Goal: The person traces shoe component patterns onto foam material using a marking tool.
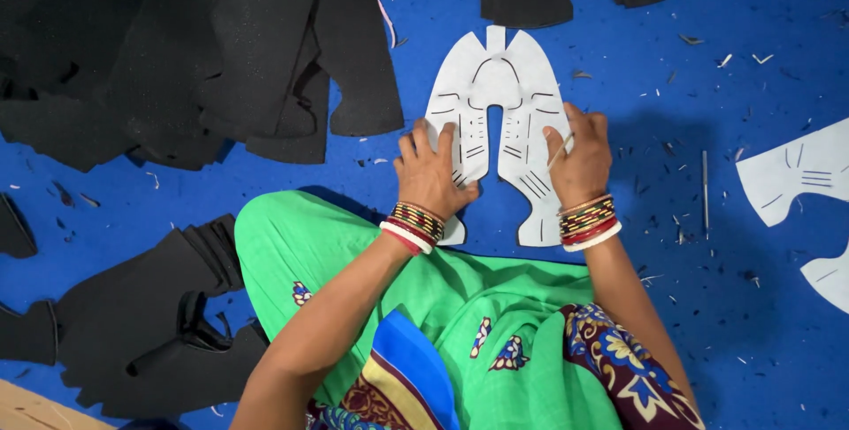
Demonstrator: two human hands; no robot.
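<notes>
— What did the head view show of the surface?

— A bright blue floor covering (725, 244), littered with small scraps and flecks. The person sat on it in green cloth with a patterned border. Nothing of the room past the blue surface was visible.

— And the thing being worked on?

— A pale grey template (495, 103), flat on the blue, shaped like a shoe upper: a rounded far end with a small tab, and two long wings running toward the person with a narrow slot between them. Dark lines and short dashes were drawn on it. A thin black edge showed along its near right outline, so it seemed to lie on a dark sheet, though I cannot tell for sure.

— The hands?

— The left hand (431, 174) pressed flat on the left wing, fingers spread. The right hand (579, 158) rested on the right wing and pinched a thin pale marking tool (559, 152) against the template. Both wrists wore striped bangles.

— Any containers?

— None visible. Piles of black cut pieces (203, 68) lay far left, more black pieces (133, 333) near left, two at the far edge, other grey templates (800, 174) at right, and a thin metal rod (705, 182) between.
</notes>
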